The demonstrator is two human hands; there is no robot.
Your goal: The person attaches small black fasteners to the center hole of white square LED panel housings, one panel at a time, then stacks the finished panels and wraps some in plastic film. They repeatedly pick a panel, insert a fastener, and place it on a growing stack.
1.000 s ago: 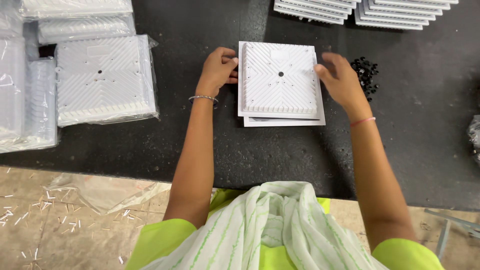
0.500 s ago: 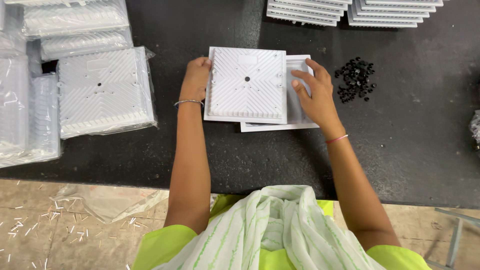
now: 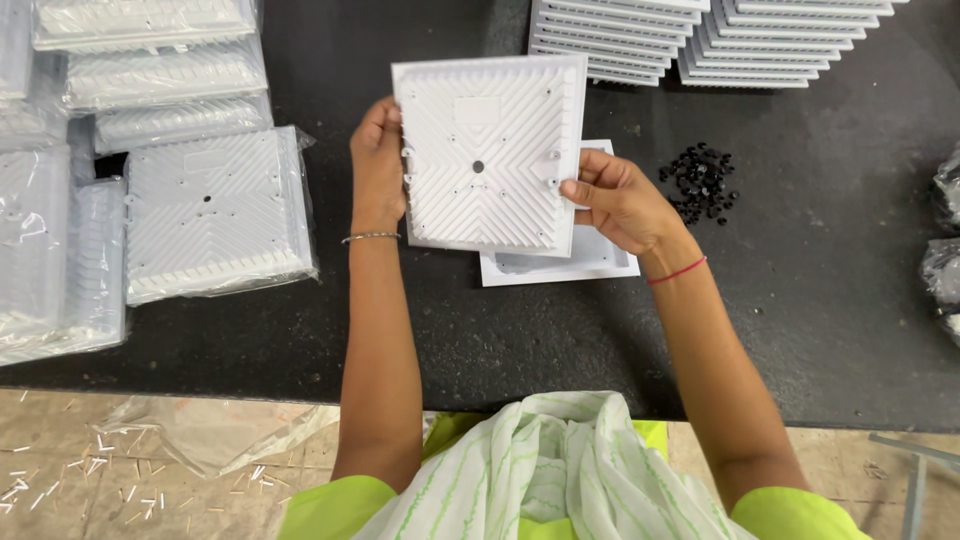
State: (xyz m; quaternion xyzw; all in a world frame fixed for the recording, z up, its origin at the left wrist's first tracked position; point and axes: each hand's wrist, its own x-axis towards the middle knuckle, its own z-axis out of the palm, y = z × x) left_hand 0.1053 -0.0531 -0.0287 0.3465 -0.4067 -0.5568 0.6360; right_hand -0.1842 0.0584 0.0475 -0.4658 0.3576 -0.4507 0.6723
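Holding the square white ribbed plastic panel (image 3: pixel 487 152) pinched in both hands (image 3: pixel 378 160) (image 3: pixel 620 200), we should keep it level above the flat white plate (image 3: pixel 600 255) below.

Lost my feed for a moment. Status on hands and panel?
Left hand and right hand grip white ribbed panel by its sides, lifted. Second panel lies beneath. Black small parts beside; nothing obstructing.
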